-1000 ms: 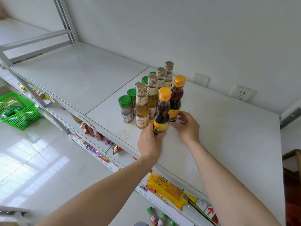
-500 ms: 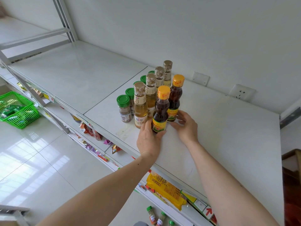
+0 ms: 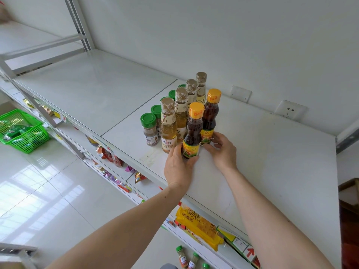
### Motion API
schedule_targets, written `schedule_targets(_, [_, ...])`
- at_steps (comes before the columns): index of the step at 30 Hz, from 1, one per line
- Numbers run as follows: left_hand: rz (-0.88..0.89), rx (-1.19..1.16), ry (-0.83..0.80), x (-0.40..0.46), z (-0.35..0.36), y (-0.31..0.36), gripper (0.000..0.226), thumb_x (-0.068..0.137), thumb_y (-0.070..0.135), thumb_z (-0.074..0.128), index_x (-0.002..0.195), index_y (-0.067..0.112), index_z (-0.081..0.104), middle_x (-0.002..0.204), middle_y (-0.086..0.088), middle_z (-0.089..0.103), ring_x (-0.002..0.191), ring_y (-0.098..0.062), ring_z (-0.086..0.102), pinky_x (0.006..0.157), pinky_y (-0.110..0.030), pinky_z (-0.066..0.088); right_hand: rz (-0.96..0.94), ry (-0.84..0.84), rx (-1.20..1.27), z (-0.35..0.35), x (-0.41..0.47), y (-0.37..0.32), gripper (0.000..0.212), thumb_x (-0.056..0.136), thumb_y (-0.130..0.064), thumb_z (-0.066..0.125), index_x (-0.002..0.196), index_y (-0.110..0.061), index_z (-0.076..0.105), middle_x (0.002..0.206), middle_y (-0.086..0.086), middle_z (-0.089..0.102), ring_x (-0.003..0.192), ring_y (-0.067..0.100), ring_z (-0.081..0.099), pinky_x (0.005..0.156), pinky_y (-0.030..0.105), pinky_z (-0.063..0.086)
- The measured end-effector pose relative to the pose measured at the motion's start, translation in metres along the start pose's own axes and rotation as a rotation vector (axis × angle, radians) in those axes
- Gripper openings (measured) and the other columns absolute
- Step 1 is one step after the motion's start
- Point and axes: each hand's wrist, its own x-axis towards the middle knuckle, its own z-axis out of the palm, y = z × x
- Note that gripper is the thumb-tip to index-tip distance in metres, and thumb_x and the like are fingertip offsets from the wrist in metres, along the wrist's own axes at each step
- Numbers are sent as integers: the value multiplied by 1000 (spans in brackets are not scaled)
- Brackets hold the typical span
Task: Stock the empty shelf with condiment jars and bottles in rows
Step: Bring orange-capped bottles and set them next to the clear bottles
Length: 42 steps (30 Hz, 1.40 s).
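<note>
On the white top shelf (image 3: 262, 152) stand three rows: several green-capped spice jars (image 3: 149, 129), several pale vinegar bottles (image 3: 168, 129) with brown caps, and two dark bottles with orange caps. My left hand (image 3: 178, 167) grips the base of the front dark bottle (image 3: 192, 133), thumb in front and fingers on its left side. My right hand (image 3: 222, 150) curls its fingers and thumb round the base of the rear dark bottle (image 3: 210, 119). Both bottles stand upright on the shelf, touching the vinegar row.
The shelf's left panel (image 3: 93, 94) and the area right of the bottles are bare. Two wall sockets (image 3: 290, 110) sit behind. Lower shelves hold snack packets and a yellow package (image 3: 198, 224). A green basket (image 3: 21, 131) stands on the tiled floor; spice jars (image 3: 182, 257) show below.
Both hands stay at the bases of the two dark bottles. The bottles have barely shifted.
</note>
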Motion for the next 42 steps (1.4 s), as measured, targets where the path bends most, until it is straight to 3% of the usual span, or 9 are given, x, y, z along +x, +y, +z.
schedule_targets(16, [-11, -34, -16, -1, -1, -1, 46, 80, 40, 72, 120, 26, 55, 116, 7, 60, 102, -17, 60, 82, -40, 53, -59, -15, -106, 4, 5, -2, 53, 80, -33, 75, 128, -25, 55, 115, -4, 65, 103, 17, 57, 80, 32, 46])
schedule_targets(21, [-11, -34, -15, -1, -1, -1, 46, 80, 39, 72, 121, 27, 55, 117, 8, 60, 102, -16, 59, 81, -37, 52, -27, -51, -125, 6, 4, -6, 53, 82, -29, 72, 130, -28, 52, 102, -4, 54, 112, 20, 50, 79, 29, 40])
schedule_targets(26, [-4, -28, -16, -1, -1, -3, 46, 80, 40, 72, 121, 27, 55, 118, 8, 60, 102, -16, 59, 82, -39, 53, -44, -33, -141, 5, 2, -11, 53, 81, -30, 74, 129, -25, 52, 114, -5, 61, 116, 22, 48, 80, 32, 40])
schedule_targets(32, [-2, -29, -11, -1, 0, -3, 49, 80, 37, 72, 125, 28, 54, 122, 9, 60, 106, -16, 59, 82, -36, 52, -24, -68, -172, 4, 0, -15, 51, 82, -28, 72, 129, -27, 52, 91, -15, 44, 115, 23, 50, 83, 32, 43])
schedule_targets(35, [-9, -40, -14, -1, 0, -4, 50, 79, 35, 73, 125, 29, 54, 123, 10, 60, 107, -15, 60, 83, -36, 52, -46, -57, -174, 5, 0, -15, 50, 80, -29, 74, 126, -26, 52, 95, -13, 48, 118, 22, 47, 84, 37, 46])
schedule_targets(39, [-8, -50, -14, -1, 0, -4, 51, 79, 34, 73, 126, 30, 54, 124, 10, 60, 107, -15, 60, 84, -37, 52, -35, -73, -204, 4, 0, -15, 53, 82, -31, 72, 129, -27, 50, 100, -6, 48, 117, 22, 48, 83, 33, 44])
schedule_targets(42, [-5, -60, -15, -1, 0, -4, 53, 79, 33, 73, 128, 30, 53, 126, 9, 59, 108, -16, 60, 85, -38, 53, -51, -57, -198, 5, -1, -16, 49, 81, -29, 73, 125, -23, 53, 96, -11, 50, 115, 23, 48, 82, 36, 45])
